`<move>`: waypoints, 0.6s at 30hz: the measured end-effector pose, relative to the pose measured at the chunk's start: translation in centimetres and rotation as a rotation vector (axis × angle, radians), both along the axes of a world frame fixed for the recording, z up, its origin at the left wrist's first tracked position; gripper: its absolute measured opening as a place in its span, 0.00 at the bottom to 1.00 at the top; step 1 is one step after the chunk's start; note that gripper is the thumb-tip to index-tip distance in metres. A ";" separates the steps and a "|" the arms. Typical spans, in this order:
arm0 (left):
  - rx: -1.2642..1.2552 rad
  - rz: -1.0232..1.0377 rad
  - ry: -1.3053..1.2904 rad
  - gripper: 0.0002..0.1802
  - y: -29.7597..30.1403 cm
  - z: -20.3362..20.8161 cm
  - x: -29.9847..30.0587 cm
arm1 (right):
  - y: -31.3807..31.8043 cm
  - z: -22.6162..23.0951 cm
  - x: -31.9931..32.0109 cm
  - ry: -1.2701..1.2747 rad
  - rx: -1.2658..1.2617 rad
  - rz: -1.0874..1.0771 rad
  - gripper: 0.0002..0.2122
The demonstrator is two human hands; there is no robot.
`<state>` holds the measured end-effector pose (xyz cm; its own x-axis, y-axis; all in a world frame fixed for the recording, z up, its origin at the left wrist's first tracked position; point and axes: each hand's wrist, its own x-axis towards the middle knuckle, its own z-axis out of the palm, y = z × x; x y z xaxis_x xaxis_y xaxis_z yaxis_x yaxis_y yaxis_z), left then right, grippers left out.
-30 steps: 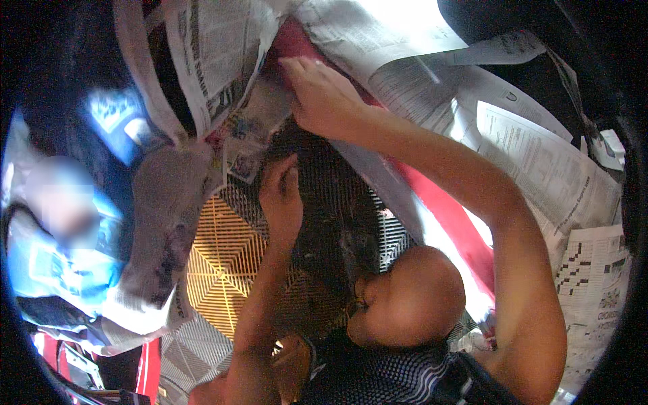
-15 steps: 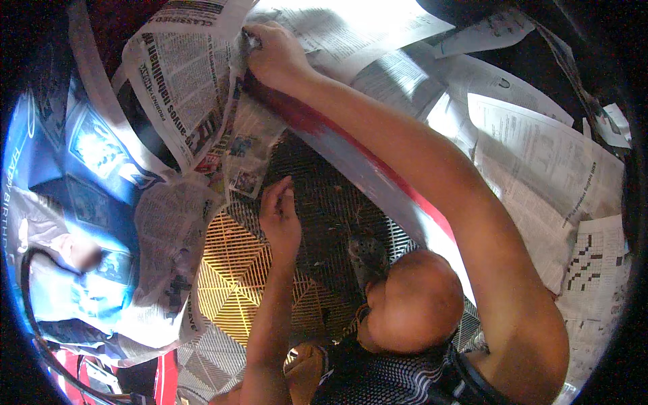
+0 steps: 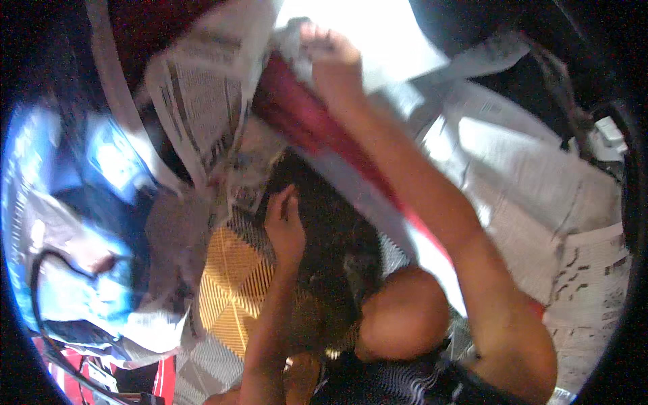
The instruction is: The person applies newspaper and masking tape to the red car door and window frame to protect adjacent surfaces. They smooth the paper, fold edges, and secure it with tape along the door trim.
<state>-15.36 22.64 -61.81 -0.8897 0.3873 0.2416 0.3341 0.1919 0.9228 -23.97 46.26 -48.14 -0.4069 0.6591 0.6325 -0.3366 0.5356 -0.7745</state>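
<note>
Far to my left lies a crumpled blue plastic bag (image 3: 101, 202) with a dark cord (image 3: 40, 297) looping over it; neither is near my hands. Next comes a loose newspaper sheet (image 3: 202, 101), standing up and curling over at its top edge. It looks thin, limp and easy to tear, so I judge it should be taken by a folded edge, not pinched mid-page.

Below it, my left hand (image 3: 287, 226) rests flat on a dark ribbed mat (image 3: 331, 229), fingers (image 3: 283, 202) slightly spread and closed on nothing. An orange grid mat (image 3: 233, 283) lies just beside it to the left; both look stiff yet bendable, light enough to lift by a corner.

My right hand (image 3: 331, 50) reaches up high, fingers curled onto the crumpled paper (image 3: 290, 34) at the top end of a red and white panel (image 3: 317, 128) that runs down under my forearm. The blur hides whether the grip is firm. More newspaper sheets (image 3: 540, 202) cover the surface to the right.
</note>
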 end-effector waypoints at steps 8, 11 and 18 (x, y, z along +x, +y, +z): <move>-0.025 -0.063 -0.190 0.11 4.9 8.9 -0.8 | -8.5 3.1 4.9 -0.419 -0.219 0.028 0.13; -0.018 -0.118 -0.084 0.10 4.3 11.0 1.3 | -11.3 7.0 10.6 -0.465 -0.075 0.105 0.13; -0.326 -0.457 -0.150 0.16 0.7 21.1 10.3 | -14.9 16.6 28.2 -0.557 -0.408 0.009 0.09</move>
